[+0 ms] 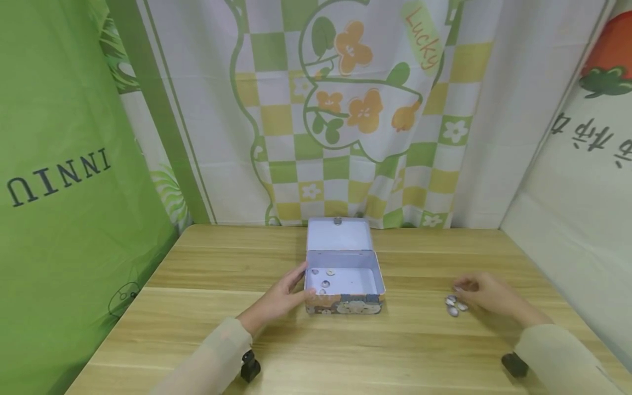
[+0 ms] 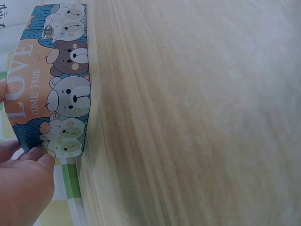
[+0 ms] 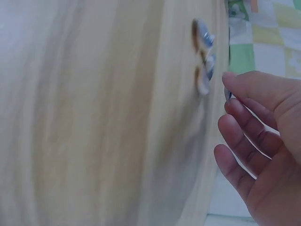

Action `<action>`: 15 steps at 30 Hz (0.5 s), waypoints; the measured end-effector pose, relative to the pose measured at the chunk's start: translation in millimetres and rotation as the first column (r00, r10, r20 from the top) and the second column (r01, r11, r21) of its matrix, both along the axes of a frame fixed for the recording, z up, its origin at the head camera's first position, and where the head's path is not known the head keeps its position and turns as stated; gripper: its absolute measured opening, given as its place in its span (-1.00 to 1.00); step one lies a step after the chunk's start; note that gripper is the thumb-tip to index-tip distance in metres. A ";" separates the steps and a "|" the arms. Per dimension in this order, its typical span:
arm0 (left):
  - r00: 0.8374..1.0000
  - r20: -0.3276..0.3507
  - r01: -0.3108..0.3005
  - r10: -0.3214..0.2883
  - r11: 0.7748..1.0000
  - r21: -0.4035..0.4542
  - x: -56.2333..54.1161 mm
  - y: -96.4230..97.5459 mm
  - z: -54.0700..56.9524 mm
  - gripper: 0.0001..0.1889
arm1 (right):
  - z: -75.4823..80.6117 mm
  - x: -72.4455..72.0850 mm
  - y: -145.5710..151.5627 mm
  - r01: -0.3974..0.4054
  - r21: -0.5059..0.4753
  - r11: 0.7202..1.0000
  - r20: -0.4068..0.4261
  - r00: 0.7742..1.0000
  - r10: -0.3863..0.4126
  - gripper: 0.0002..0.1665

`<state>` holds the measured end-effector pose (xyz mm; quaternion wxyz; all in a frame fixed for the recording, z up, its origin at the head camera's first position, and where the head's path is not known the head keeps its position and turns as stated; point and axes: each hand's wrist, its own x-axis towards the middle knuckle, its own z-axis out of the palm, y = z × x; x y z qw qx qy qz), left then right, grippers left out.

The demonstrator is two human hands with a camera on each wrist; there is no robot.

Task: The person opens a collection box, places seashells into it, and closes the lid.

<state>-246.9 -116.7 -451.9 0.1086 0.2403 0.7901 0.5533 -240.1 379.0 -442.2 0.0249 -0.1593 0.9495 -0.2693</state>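
A hinged tin box (image 1: 345, 306) with bear pictures stands on the table with its lid (image 1: 339, 235) raised at the back. Several small shells, such as one shell (image 1: 325, 284), lie inside it toward the left. My left hand (image 1: 278, 299) holds the box's left side, thumb at the front left corner; the left wrist view shows the printed front (image 2: 70, 96) and these fingers (image 2: 40, 154). Over to the right, my right hand (image 1: 489, 294) is just above a small pile of shells (image 1: 452, 311). Between its thumb and forefinger it pinches one shell (image 3: 228, 95).
The wooden table (image 1: 405, 351) reaches back to a checked curtain (image 1: 311, 175). A green cloth (image 1: 74, 230) hangs at the left and a white cloth (image 1: 568, 208) at the right. Black wrist mounts (image 1: 250, 366) sit under both sleeves.
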 end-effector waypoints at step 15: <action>0.999 0.031 -0.028 0.028 0.999 -0.027 3.3 0.6 2.2 -0.19 | 29.7 -8.1 -49.6 -0.041 0.014 0.999 -0.037 0.998 0.041 -0.63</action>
